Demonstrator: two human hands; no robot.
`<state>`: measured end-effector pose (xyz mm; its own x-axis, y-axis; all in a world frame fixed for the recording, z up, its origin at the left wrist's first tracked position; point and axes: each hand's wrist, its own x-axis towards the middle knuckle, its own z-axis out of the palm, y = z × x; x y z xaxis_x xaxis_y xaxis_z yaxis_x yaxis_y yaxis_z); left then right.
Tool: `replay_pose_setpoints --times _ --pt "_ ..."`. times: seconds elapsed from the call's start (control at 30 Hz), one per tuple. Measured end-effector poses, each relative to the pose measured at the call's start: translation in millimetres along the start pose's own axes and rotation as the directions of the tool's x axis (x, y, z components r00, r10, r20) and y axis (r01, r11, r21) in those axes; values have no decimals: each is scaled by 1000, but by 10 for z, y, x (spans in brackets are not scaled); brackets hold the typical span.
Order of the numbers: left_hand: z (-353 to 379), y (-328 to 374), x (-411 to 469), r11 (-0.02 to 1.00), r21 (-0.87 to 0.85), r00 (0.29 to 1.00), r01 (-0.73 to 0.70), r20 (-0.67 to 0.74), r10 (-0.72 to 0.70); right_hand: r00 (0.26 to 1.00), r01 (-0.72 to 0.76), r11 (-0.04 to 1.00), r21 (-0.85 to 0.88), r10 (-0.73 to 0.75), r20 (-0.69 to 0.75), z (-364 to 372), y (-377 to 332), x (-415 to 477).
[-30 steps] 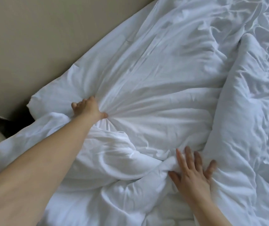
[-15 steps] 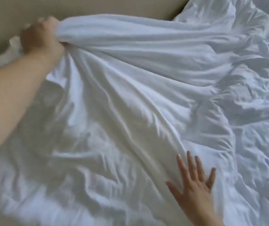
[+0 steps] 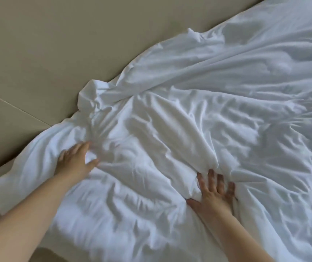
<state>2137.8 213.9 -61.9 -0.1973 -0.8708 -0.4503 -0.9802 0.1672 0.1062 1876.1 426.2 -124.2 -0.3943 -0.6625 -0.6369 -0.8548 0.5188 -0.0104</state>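
Note:
A crumpled white duvet (image 3: 198, 114) covers the bed and fills most of the head view. Its near corner (image 3: 90, 97) lies bunched against the beige headboard. My left hand (image 3: 75, 159) lies on the cloth near the left edge, fingers loosely spread, slightly blurred, gripping nothing that I can see. My right hand (image 3: 214, 195) presses flat on the duvet at the lower middle, fingers straight and spread, tips against a raised fold.
A beige padded headboard or wall (image 3: 56, 44) runs diagonally along the upper left. A beige ledge (image 3: 9, 120) sits below it at the left edge. The duvet's left end (image 3: 2, 193) hangs over the bed's side.
My left hand has let go of the duvet corner it held raised and has come down onto the cloth. The duvet now lies spread flat. My right hand stays pressed in place.

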Motion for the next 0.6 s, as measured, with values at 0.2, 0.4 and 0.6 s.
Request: replay_pose_setpoints --times 0.2,0.4,0.6 --pt "317 -557 -959 803 -457 871 382 -112 -479 999 12 993 121 -7 -45 -89 -35 -244" --pt "547 -617 -1251 367 -835 729 410 58 -682 995 41 990 132 -29 -96 63 1 -972" --pt "487 -406 -1383 184 -955 761 234 62 -646 980 105 990 99 -86 -181 549 -221 -1524"
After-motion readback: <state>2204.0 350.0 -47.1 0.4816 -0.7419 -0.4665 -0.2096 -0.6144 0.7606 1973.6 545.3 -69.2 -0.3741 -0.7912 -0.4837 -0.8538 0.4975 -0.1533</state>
